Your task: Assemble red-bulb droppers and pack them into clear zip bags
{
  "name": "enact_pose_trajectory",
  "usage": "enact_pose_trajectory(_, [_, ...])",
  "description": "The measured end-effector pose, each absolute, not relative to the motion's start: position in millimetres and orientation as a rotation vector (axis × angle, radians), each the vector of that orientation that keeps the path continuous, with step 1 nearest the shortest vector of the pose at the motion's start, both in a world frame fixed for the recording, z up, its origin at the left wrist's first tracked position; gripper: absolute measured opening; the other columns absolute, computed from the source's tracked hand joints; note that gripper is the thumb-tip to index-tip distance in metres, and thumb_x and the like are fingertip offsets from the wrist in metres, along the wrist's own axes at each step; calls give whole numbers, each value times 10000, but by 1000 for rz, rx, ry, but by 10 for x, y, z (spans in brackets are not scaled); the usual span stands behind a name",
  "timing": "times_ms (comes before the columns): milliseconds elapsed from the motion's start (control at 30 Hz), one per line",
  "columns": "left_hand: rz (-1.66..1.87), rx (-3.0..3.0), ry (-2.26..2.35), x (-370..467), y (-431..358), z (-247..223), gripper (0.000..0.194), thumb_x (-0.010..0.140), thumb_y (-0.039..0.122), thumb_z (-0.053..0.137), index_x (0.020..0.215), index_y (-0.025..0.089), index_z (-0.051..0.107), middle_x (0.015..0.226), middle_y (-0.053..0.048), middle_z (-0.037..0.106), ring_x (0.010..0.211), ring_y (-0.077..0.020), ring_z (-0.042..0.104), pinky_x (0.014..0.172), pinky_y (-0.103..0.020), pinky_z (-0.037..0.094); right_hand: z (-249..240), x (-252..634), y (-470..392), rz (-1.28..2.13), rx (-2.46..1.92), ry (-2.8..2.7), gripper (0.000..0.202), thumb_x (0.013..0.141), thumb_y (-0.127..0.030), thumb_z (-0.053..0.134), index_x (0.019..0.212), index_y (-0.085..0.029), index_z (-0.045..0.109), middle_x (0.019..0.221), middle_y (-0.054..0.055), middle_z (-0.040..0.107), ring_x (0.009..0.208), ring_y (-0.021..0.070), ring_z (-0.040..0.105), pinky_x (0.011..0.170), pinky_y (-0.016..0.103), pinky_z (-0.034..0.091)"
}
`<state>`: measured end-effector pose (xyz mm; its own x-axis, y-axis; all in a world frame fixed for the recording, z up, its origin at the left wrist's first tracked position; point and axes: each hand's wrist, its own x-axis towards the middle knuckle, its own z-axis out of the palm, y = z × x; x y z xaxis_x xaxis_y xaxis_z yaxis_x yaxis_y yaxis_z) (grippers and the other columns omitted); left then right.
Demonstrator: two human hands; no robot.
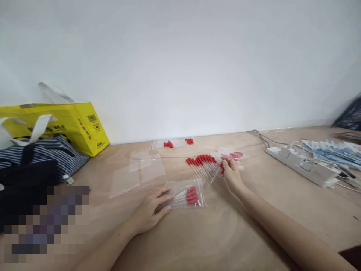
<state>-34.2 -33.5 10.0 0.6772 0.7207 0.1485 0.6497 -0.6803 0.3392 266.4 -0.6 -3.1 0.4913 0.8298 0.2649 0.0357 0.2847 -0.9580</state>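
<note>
My left hand (154,207) lies on the surface with its fingers spread, the fingertips resting on the left edge of a clear zip bag (201,194). Inside that bag are several thin clear sticks with red tips (192,195). My right hand (231,173) pinches one red-tipped stick (215,175), whose pale shaft points down to the left. Just left of it, several more red-tipped sticks (201,161) lie fanned out side by side. Partly behind my right hand is another clear bag (236,155) with red-tipped pieces in it.
Flat clear bags (152,168) lie left of centre. Near the wall is a clear bag with red-tipped pieces (168,144). A yellow bag (84,128) and a striped bag (60,152) stand at left. On the right are a power strip (304,165) and blue-white packets (332,152).
</note>
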Motion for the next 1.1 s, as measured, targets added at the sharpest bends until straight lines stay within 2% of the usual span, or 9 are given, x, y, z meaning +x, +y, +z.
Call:
enact_pose_trajectory(100, [425,2644,1096,-359,-323,71,330,831,311,427,1148,284,514,1265,-35,455,1169,-237,400,958,-450,351,-115,2553,-22,717,-1178,-845,182,740,-363,450,834,-209,441,558,-67,416,395,76,375,355,199,321])
enact_pose_trajectory(200, [436,2655,1089,-364,-316,55,329,828,309,436,1147,290,514,1259,-34,461,1164,-238,407,954,-453,355,-124,2462,-34,776,-1166,-792,159,725,-343,461,813,-214,428,568,-60,441,419,83,421,372,208,366])
enact_pose_trajectory(367, [425,2671,1088,-350,-332,85,334,828,295,434,1152,268,512,1254,-51,468,1161,-241,410,948,-459,360,-141,2371,-128,925,-1102,-726,156,718,-305,486,828,-221,415,608,-49,496,487,104,524,463,250,466])
enact_pose_trajectory(533, [390,2667,1106,-335,-354,132,336,829,291,433,1154,270,512,1263,-52,462,1170,-239,404,951,-460,358,-130,2259,-229,1179,-1056,-626,210,673,-243,582,783,-216,405,596,-53,526,534,112,586,543,262,507])
enact_pose_trajectory(633, [400,2659,1101,-334,-345,135,334,825,290,441,1149,276,518,1263,-51,463,1173,-242,402,947,-460,362,-83,2232,-276,1312,-1077,-761,278,617,-270,652,756,-202,421,577,-58,537,471,97,567,462,225,481])
enact_pose_trajectory(767, [391,2653,1100,-337,-333,127,339,827,290,439,1158,285,509,1262,-45,464,1176,-239,398,947,-457,362,-42,2255,-304,1423,-1111,-1027,341,577,-383,681,753,-181,469,555,-67,530,341,48,460,316,161,345])
enact_pose_trajectory(967, [367,2648,1116,-329,-340,133,353,833,302,425,1180,276,485,1273,-41,453,1178,-225,394,961,-440,351,-117,2302,-242,1271,-1225,-1364,300,614,-417,648,746,-171,539,541,-52,499,409,52,416,357,163,305])
enact_pose_trajectory(1100, [397,2642,1120,-324,-345,137,367,830,314,431,1193,275,467,1267,-35,459,1174,-218,398,966,-427,348,-165,2312,-197,943,-1180,-1666,204,672,-352,613,761,-169,623,790,20,544,525,65,439,471,202,370])
